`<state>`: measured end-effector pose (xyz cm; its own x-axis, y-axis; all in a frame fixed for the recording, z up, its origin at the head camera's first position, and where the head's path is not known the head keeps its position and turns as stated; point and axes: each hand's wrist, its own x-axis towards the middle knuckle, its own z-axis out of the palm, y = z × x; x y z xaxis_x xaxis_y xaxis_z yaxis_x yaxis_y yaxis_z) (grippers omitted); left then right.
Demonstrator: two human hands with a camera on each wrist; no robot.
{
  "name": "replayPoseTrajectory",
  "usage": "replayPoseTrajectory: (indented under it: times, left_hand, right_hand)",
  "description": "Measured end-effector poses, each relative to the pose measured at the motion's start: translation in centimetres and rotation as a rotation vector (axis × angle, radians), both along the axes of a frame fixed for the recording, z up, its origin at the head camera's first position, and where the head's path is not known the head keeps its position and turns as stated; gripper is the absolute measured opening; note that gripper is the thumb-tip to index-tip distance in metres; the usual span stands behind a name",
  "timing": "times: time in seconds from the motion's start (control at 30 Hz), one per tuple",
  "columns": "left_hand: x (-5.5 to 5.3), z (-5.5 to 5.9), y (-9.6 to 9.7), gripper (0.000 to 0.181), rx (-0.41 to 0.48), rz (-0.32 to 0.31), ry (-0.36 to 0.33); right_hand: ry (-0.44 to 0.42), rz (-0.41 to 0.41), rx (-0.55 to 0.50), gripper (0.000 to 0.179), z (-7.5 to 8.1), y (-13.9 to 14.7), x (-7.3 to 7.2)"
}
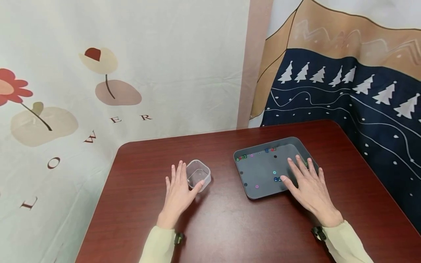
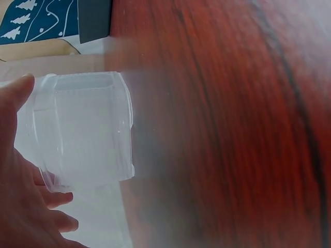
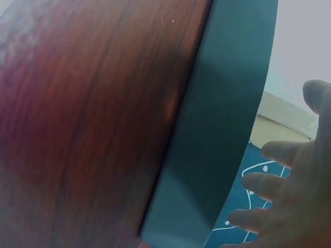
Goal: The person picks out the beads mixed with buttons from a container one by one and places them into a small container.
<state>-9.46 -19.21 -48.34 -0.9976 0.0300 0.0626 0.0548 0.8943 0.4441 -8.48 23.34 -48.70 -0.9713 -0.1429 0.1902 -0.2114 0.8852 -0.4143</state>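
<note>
A clear plastic container (image 1: 198,174) stands upright on the table, and nothing shows inside it. Beside it is my left hand (image 1: 179,195), fingers straight along its left side and thumb stretched over its near side. In the left wrist view the container (image 2: 85,132) lies between thumb and fingers. My right hand (image 1: 310,191) is spread over the right front part of a grey tray (image 1: 260,166), holding nothing. Small ring-shaped beads are scattered in the tray, among them a turquoise bead (image 1: 274,172), a magenta bead (image 1: 257,186) and blue beads (image 1: 276,179). The hand hides part of the tray.
The brown wooden table (image 1: 223,226) ends at a back edge against a pale printed curtain (image 1: 184,73). A dark blue curtain (image 1: 312,98) with white trees hangs at the right. A strip of tabletop separates the container from the tray.
</note>
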Motion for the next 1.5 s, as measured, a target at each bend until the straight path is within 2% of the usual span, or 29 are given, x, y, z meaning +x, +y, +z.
replayPoseTrajectory:
  times: [0.53,0.93,1.33,1.5]
  left_hand:
    - [0.0,-0.1,-1.0,0.096,0.028,-0.025,0.024]
    - [-0.4,-0.1,-1.3,0.095,0.066,-0.057,0.016]
    - [-0.7,-0.5,-1.0,0.096,0.049,-0.064,0.018]
    - [-0.8,-0.8,-0.9,0.097,0.059,-0.061,0.014]
  right_hand:
    - [0.024,0.034,-0.024,0.079,0.1,-0.7,-0.9]
    - [0.05,0.1,0.003,0.058,0.4,-1.4,-2.0]
    - [-0.029,0.147,-0.042,0.054,0.3,-1.7,-2.9]
    - [-0.089,0.164,-0.056,0.05,0.4,-1.3,-3.5]
